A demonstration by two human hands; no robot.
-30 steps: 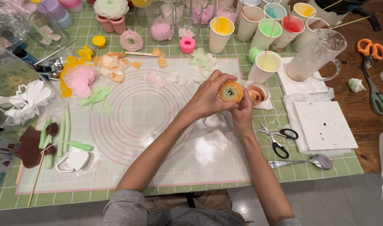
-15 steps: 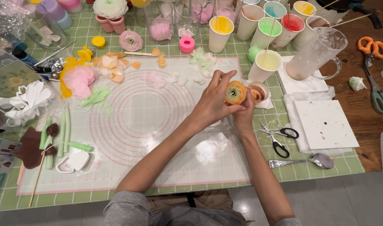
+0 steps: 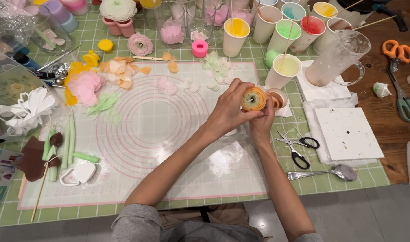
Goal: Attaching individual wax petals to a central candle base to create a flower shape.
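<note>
head view: both hands (image 3: 245, 114) hold layered flower (image 3: 253, 98) above mat's (image 3: 169, 179) right edge.

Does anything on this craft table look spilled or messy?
Yes: white powder is smeared on the ringed mat below both hands, and loose petals lie scattered. The flower in the left hand looks intact.

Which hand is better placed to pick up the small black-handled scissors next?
Right, probably. The right hand sits just left of the small black-handled scissors on that side of the mat, under the round orange-yellow layered flower. The left hand wraps the flower from the far side and would have to cross over.
</note>
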